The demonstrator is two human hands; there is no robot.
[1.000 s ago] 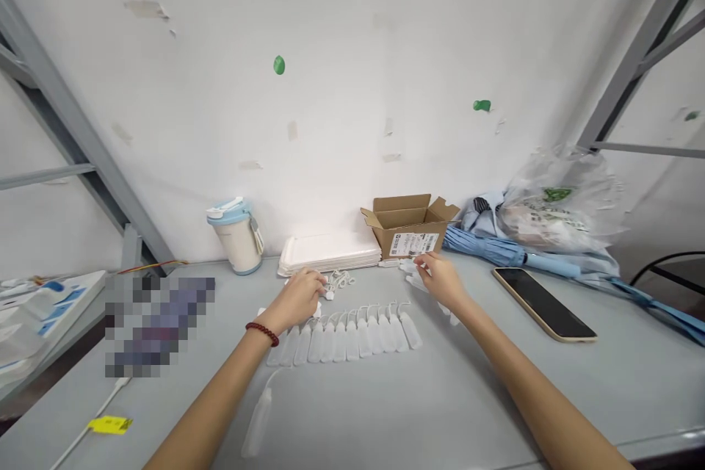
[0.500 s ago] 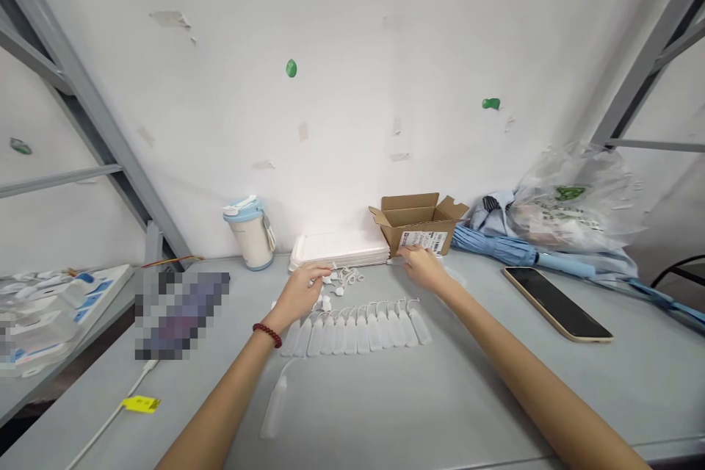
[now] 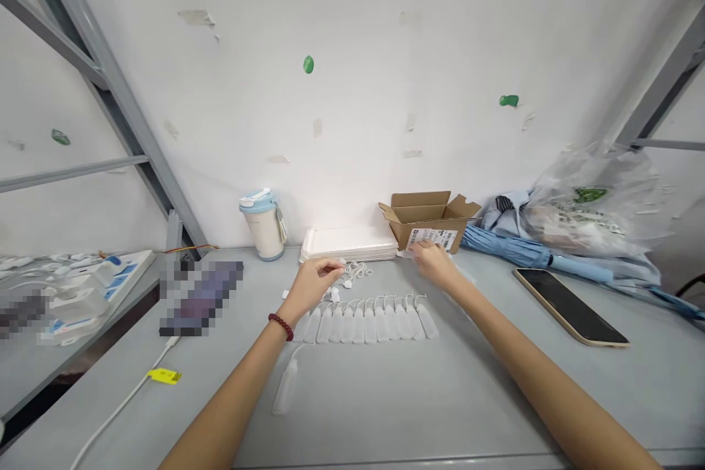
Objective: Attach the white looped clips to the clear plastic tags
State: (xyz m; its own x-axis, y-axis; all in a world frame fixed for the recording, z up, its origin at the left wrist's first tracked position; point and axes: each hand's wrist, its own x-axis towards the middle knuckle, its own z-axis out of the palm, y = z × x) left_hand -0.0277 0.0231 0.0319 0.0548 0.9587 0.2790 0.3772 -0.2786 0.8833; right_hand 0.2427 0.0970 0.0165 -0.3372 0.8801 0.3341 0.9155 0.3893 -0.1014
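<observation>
Bright, diffuse light, faint soft shadows, wide-angle edge distortion, slight blur

1. A blue-lidded tumbler (image 3: 265, 231) stands near the wall (image 3: 352, 117) at 11 o'clock, 12 being straight ahead.
2. A dark-screened phone (image 3: 570, 306) lies at 2 o'clock.
3. Just beyond, a folded blue umbrella (image 3: 510, 246) fronts a clear plastic bag (image 3: 598, 198).
4. A yellow tag (image 3: 164, 376) marks a white cable (image 3: 118, 411), 10 o'clock.

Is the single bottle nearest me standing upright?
No, the single bottle lies flat on the grey table, in front of the row of bottles.
</observation>
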